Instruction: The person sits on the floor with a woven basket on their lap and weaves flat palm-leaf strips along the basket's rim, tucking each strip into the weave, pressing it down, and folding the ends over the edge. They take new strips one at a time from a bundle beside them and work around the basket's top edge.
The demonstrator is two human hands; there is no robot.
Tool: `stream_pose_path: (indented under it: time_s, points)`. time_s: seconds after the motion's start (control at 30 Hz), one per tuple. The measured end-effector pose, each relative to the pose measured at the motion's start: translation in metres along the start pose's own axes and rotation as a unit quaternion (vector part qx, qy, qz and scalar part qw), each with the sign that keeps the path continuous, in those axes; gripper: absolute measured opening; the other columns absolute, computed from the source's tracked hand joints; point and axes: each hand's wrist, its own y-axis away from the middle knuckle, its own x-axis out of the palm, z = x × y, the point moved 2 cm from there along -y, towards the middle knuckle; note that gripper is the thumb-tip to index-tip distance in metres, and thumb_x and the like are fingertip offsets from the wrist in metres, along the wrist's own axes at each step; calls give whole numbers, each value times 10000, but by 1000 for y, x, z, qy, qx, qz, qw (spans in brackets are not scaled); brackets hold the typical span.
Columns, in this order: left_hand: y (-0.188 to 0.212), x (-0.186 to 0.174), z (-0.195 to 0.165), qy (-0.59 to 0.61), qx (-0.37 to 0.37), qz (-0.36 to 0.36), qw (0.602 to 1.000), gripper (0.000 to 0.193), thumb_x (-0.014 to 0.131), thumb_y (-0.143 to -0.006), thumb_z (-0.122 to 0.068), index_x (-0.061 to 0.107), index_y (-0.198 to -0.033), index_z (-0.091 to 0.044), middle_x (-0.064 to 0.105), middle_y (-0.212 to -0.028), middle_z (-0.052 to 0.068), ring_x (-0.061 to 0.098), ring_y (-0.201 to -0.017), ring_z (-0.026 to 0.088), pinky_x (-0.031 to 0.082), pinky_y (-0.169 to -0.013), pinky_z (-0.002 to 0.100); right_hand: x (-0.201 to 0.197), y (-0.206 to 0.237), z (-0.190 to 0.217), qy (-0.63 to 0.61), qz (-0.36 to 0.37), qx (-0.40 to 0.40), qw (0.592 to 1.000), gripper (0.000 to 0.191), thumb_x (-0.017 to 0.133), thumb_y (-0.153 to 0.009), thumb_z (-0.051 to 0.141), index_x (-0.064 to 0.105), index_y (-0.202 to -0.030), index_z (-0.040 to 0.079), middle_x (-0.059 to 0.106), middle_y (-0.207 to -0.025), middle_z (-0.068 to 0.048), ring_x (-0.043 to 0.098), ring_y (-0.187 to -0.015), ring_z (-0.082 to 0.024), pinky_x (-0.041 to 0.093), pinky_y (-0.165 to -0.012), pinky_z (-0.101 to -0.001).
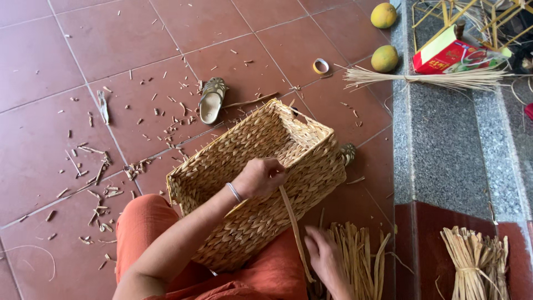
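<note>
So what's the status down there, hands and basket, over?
Left hand closed on the rim of the woven basket, which rests on the lap. Right hand low, touching a loose straw strip by the straw pile. Nothing blocking either hand.

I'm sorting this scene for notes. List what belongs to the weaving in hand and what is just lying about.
In the work:
- woven basket
- left hand on its rim
- loose strip
- right hand at the strip bundle

Lying about:
- sandal
- two round fruits
- tape roll
- red box
- cut scraps on the floor
</note>
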Motion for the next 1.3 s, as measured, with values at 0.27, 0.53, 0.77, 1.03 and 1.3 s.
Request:
stream_pose_path:
  time_s: [0.27,0.53,0.77,1.03,1.3]
  points:
    - [-2,35,1,-286,80,-29,955,284,746,-878,-125,544,-1062,-45,663,-896,131,684,-827,328,558,-662,448,6,-85,73,-158,-50,26,986,106,768,-927,121,732,-888,29,660,-719,-84,605,-586,-209,509,-521,-347]
    - [17,53,-8,-448,99,81,885,858,786,-670,-230,420,-1315,200,631,-1078,312,615,-1005,411,592,-724,451,8,-70,78,-66,-89,-83,990,172,708,-959,165,652,-835,59,643,-643,-51,608,-511,-140,487,-427,-305]
    - [19,50,12,-393,75,105,911,451,700,-850,-77,497,-1222,78,673,-854,202,660,-860,343,589,-587,425,1,-48,87,-68,-63,-26,995,178,689,-959,147,651,-812,53,612,-548,-71,593,-416,-156,432,-378,-347]
    - [39,10,7,-75,27,-51,995,293,749,-955,-227,600,-1149,-66,709,-943,125,700,-831,265,583,-718,374,9,-56,67,-176,-76,-29,981,194,730,-923,156,684,-768,50,692,-588,-57,615,-453,-98,416,-366,-292]
    - [54,-8,-44,-224,213,-104,945,761,780,-677,-151,504,-1369,8,574,-1264,224,536,-1218,403,431,-1027,514,21,-33,34,-251,-20,7,968,362,746,-971,239,627,-680,60,573,-544,-30,485,-474,-81,394,-404,-267]
